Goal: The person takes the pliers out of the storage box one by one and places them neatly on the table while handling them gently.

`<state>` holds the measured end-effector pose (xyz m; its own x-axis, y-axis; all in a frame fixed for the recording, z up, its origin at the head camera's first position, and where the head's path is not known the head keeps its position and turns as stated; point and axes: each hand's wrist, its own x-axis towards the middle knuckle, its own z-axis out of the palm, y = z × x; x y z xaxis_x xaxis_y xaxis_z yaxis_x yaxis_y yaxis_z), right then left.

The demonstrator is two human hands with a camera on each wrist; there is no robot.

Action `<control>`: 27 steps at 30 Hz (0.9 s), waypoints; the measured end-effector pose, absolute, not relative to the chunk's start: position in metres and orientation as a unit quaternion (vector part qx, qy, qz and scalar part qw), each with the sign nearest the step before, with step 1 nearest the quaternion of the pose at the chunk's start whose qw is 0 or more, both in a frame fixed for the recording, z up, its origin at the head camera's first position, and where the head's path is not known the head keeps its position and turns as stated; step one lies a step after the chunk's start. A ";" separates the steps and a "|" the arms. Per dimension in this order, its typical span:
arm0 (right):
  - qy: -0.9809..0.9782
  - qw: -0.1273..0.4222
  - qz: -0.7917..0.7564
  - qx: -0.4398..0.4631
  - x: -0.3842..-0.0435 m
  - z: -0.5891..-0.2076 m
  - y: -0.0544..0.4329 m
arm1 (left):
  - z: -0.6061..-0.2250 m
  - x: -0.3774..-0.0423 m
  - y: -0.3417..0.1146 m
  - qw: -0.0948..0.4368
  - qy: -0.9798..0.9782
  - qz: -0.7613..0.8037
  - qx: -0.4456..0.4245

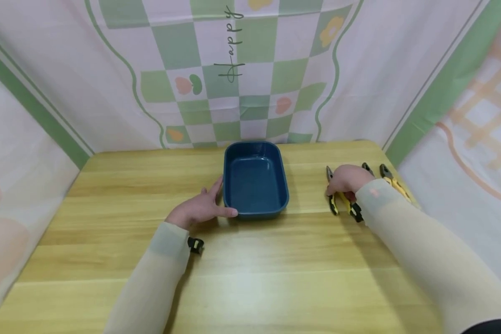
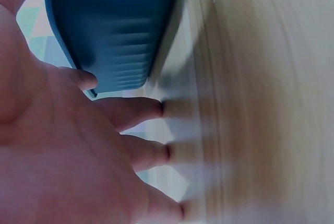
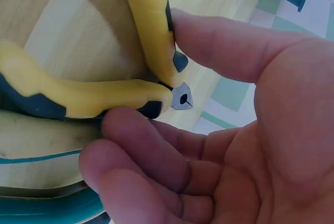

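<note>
The dark blue tray (image 1: 256, 188) lies on the wooden table, its inside bare. My left hand (image 1: 198, 208) is at its left side, thumb on the near left rim and the other fingers extended. In the left wrist view, those fingers (image 2: 130, 113) are spread, their tips against the tabletop. At the right, my right hand (image 1: 347, 180) holds a pair of long-nose pliers (image 3: 99, 97) with yellow and black handles. The thumb presses one handle and the fingers touch the other; the handles stand apart. The pointed nose extends beyond the hand, toward the back.
Further right lie two more pliers: a yellow-handled one (image 1: 394, 183) and another whose dark head (image 1: 366, 168) shows behind my hand. Teal handles (image 3: 47, 208) appear in the right wrist view. A patterned cloth (image 1: 259, 79) hangs along the table's back edge.
</note>
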<state>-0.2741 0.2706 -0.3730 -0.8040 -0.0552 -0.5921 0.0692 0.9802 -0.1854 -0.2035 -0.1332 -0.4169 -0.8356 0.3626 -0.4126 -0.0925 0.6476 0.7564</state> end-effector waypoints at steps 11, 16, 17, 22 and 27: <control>0.978 0.177 -0.098 -0.049 -0.246 -0.362 0.286 | -0.417 -0.201 -0.135 0.265 0.861 0.427 0.072; 0.988 0.080 -0.132 -0.028 -0.234 -0.358 0.287 | -0.413 -0.196 -0.146 0.261 0.846 0.460 0.068; 0.988 0.064 -0.141 -0.022 -0.232 -0.357 0.287 | -0.412 -0.194 -0.148 0.261 0.844 0.463 0.065; 0.984 -0.006 -0.179 0.004 -0.224 -0.358 0.276 | -0.402 -0.181 -0.151 0.225 0.894 0.382 0.068; 0.975 -0.056 -0.217 0.002 -0.216 -0.361 0.249 | -0.388 -0.166 -0.146 0.145 0.965 0.216 0.038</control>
